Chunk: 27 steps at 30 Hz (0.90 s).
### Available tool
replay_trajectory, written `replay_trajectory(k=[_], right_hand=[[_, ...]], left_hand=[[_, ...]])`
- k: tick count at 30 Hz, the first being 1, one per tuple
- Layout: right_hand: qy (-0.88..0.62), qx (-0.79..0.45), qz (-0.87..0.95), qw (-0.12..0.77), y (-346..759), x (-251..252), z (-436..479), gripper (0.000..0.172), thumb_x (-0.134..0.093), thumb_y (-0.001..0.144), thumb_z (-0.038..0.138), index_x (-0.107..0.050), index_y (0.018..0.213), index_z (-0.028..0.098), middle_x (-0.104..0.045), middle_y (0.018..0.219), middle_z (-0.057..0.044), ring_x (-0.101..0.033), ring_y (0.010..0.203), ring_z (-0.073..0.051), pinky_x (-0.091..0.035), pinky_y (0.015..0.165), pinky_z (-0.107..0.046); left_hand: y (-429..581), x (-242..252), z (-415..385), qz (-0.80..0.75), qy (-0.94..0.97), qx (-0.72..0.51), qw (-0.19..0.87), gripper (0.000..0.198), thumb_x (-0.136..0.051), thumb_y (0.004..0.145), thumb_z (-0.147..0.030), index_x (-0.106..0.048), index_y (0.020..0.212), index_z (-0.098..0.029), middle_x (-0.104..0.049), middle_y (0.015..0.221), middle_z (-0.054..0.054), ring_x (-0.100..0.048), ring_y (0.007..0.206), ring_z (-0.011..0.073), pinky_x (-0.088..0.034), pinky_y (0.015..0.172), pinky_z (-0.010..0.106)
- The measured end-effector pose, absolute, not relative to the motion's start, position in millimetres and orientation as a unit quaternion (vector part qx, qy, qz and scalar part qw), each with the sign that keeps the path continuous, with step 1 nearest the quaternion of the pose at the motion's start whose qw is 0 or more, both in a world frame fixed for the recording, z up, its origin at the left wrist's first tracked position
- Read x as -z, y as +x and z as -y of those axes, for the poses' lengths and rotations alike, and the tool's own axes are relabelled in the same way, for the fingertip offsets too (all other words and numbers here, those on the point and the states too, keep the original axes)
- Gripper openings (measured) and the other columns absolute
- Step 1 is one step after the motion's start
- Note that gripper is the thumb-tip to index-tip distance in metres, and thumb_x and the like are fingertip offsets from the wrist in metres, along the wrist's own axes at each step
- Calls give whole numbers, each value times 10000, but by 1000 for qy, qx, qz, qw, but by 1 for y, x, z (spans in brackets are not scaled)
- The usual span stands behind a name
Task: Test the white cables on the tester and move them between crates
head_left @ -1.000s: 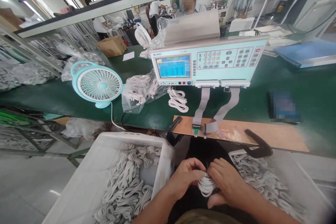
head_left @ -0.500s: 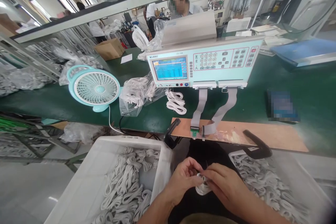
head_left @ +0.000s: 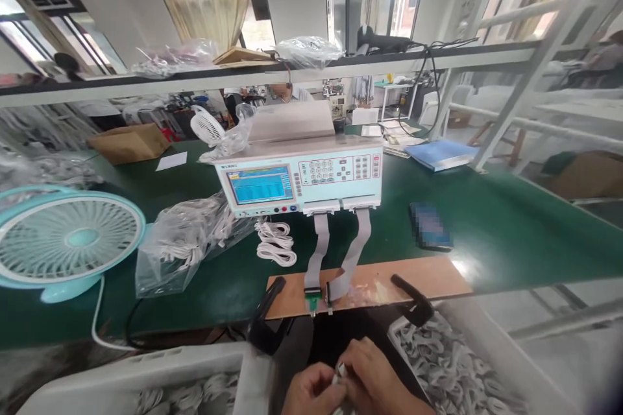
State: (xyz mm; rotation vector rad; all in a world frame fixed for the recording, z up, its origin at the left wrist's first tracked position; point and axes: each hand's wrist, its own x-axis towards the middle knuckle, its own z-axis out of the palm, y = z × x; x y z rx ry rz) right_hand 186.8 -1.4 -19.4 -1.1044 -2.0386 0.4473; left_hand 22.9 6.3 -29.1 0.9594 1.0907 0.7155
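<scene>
My left hand (head_left: 311, 392) and my right hand (head_left: 377, 382) meet at the bottom edge of the view, below the table's front edge. Both have fingers pinched round a coiled white cable (head_left: 339, 373), of which only a small end shows between them. Just above them a wooden board (head_left: 389, 285) lies on the green table, with two grey ribbon cables (head_left: 318, 253) running from it up to a pale tester (head_left: 302, 175) with a blue screen.
White bins of coiled cables stand at my left (head_left: 146, 382) and right (head_left: 467, 369). On the green table (head_left: 511, 233) are a light blue fan (head_left: 68, 240), a plastic bag of cables (head_left: 185, 240), loose cable coils (head_left: 275, 243) and a blurred dark device (head_left: 431, 227). Black clamps (head_left: 265, 318) grip the board.
The view has tilted upward and shifted right, so my hands have dropped to the bottom edge. They still hold the cable coil together, now mostly hidden between the fingers.
</scene>
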Motion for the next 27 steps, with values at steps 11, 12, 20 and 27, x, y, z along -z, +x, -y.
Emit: replay_trajectory(k=[11,12,20,27], right_hand=[[-518,-501,523,456,167,23,-38,326,-576,832,469,-607,715,166,-582,663,-7,-520,630,-167,-417,584,-241],[-520,-506,512,460,165,24,-40,329,-595,812,478,-622,713,165,-594,663,-11,-529,630,-172,-422,587,-244],[-531,-541,439,482,163,19,-44,397,-696,700,552,-641,654,162,-583,595,-15,-505,561,-169,-401,523,-249],[-534,-559,411,483,160,12,-45,444,-727,639,594,-644,634,158,-567,574,-15,-478,537,-158,-384,511,-250]], left_hand=[[35,23,-23,-530,286,-484,636,426,-771,624,-506,-656,735,-111,-586,617,8,-497,552,102,-379,510,198],[36,22,-24,-524,272,-486,644,422,-781,612,-496,-652,729,-112,-584,605,5,-501,539,103,-378,503,200],[39,13,-31,-501,228,-467,692,408,-822,554,-456,-643,679,-112,-571,556,-5,-533,515,113,-425,521,221],[32,15,-34,-501,269,-448,690,388,-797,591,-446,-640,694,-106,-568,567,-6,-489,493,92,-411,490,208]])
